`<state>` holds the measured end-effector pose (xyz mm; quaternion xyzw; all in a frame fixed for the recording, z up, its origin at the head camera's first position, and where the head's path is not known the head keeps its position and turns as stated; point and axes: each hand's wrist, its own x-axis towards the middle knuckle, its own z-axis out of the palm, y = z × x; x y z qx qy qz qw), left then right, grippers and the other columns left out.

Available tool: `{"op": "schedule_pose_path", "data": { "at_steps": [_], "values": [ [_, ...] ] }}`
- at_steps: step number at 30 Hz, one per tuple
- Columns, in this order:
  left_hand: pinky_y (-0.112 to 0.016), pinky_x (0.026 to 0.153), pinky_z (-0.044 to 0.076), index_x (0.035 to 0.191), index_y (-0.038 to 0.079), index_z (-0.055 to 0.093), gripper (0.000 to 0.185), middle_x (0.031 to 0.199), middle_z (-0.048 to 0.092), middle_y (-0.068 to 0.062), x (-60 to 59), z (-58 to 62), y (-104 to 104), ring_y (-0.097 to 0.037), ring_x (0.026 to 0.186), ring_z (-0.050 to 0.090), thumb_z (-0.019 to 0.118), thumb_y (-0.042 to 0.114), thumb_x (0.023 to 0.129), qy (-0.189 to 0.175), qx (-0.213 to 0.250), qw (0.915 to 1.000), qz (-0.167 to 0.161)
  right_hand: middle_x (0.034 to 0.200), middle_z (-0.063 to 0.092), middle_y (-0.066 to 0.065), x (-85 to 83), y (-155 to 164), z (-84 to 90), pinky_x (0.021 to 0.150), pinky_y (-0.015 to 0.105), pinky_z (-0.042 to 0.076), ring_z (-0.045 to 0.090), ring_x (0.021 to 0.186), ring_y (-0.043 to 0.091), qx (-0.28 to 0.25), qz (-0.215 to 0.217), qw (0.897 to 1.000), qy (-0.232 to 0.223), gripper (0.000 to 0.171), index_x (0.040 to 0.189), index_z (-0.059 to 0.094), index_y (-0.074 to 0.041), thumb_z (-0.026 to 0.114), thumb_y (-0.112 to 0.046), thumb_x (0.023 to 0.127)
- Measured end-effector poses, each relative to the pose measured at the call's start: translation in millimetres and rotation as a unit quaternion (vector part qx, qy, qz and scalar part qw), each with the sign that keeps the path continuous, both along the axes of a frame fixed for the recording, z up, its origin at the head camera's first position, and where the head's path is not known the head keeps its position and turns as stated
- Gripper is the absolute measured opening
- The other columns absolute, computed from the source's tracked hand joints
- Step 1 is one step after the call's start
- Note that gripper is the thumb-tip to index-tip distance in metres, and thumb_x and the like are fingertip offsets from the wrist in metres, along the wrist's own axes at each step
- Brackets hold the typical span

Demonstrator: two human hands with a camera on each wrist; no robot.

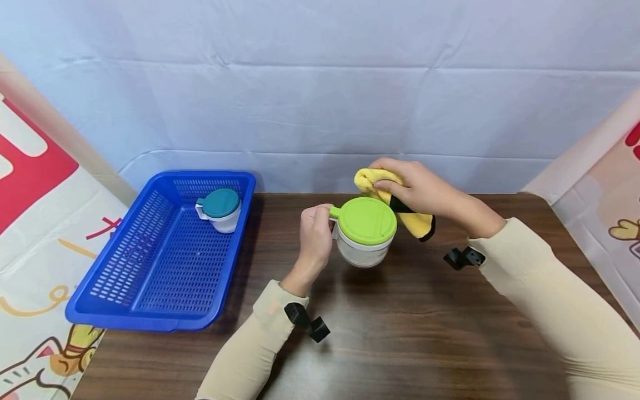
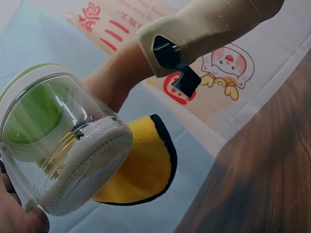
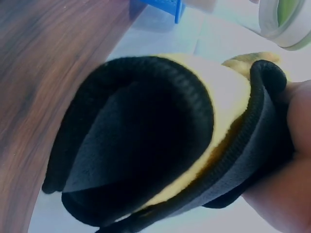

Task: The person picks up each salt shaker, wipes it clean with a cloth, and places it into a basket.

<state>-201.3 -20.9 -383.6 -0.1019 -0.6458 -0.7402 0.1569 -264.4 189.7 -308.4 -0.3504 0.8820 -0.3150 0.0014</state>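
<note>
My left hand [image 1: 315, 233] grips the handle side of a clear glass jar with a lime-green lid [image 1: 366, 221], holding it above the wooden table [image 1: 400, 333]. In the left wrist view the jar [image 2: 58, 145] is tilted, its white-rimmed base toward the camera. My right hand [image 1: 415, 189] grips a folded yellow cloth with black edging [image 1: 415, 221] against the far right edge of the lid. The right wrist view is filled by the cloth [image 3: 146, 141], with the jar's rim [image 3: 286, 24] at the top right corner.
A blue perforated plastic basket [image 1: 150, 266] sits on the table's left part, holding a second jar with a teal lid [image 1: 220, 208] in its far right corner. Pale sheeting hangs behind, and printed banners flank both sides.
</note>
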Motion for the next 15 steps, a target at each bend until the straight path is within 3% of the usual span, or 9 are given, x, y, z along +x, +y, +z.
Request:
{"op": "schedule_pose_path", "data": {
  "at_steps": [9,15],
  "values": [
    [-0.024,0.05,0.021,0.059,-0.011,0.034,0.035,0.052,0.026,0.0,-0.4,1.4,-2.2,-0.013,0.048,0.024,0.034,0.007,0.088,-0.006,0.013,0.9999,0.006,0.11,0.065,0.003,14.0,20.4,-3.5,0.077,0.03,0.047,0.059,0.089,0.018,-0.04,-0.044,0.998,-0.017,0.025,0.128,0.062,-0.014,0.057,-0.015,0.104],
    [-0.024,0.05,0.02,0.054,0.003,0.033,0.035,0.051,0.025,0.001,-1.9,1.1,-3.4,-0.013,0.047,0.023,0.034,0.006,0.089,-0.003,0.014,0.9999,0.007,0.107,0.067,0.003,24.8,29.6,-4.7,0.077,0.025,0.047,0.061,0.087,0.013,-0.058,-0.051,0.997,-0.014,0.025,0.128,0.062,-0.014,0.059,-0.013,0.103]
  ]
}}
